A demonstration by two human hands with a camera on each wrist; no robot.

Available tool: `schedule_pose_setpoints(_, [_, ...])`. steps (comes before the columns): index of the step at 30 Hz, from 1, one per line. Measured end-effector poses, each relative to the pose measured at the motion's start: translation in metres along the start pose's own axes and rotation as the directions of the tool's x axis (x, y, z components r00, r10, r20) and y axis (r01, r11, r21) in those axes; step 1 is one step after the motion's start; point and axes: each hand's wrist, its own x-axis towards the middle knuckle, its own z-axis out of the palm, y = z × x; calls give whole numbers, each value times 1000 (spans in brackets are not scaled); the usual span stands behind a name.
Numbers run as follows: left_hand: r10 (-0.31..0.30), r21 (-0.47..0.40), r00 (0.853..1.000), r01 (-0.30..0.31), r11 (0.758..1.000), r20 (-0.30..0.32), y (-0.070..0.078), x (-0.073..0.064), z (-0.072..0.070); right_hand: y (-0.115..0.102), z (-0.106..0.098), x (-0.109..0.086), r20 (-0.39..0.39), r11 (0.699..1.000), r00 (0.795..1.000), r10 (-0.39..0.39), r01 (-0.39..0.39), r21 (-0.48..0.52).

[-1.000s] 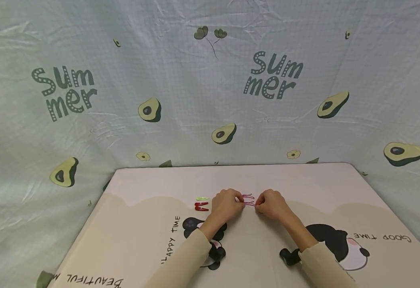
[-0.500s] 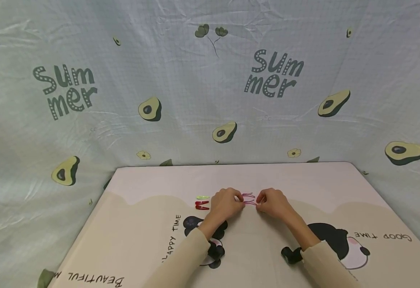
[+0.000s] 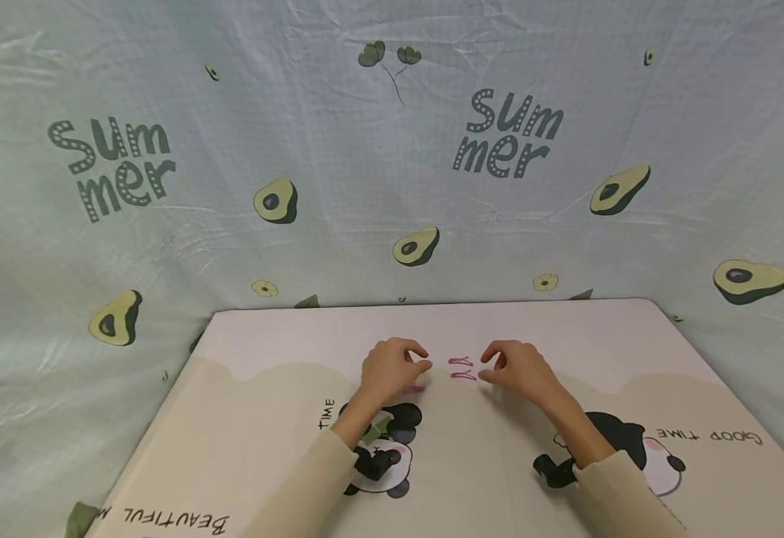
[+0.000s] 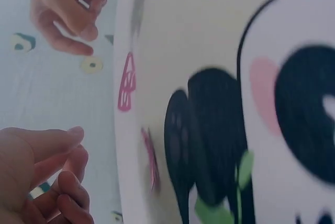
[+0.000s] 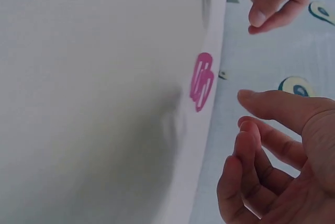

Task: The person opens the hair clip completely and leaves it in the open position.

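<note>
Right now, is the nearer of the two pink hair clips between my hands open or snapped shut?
Open: in the head view, the nearer clip forks apart at one end.

Tabletop (panda-printed), pink hair clips

In the head view we record even, diffuse light of moderate brightness. We note pale sheen along the creases of the backdrop and faint, soft-edged shadows on the tabletop. In both wrist views we find lower contrast and slight haze. We observe the lower pink clip blurred at left; at right, a broad, diffuse shadow darkens the tabletop.
</note>
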Motion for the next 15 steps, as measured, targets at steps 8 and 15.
schedule_pose_setpoints(8, [-29, -11, 999, 29, 1000, 14, -27, -9, -27, -23, 7, 9, 20, 997, 996, -82, 81, 13])
schedule_pose_setpoints(15, [-19, 59, 996, 14, 998, 90, -36, -16, -32, -47, 30, 21, 68, 993, 991, -115, 114, 9])
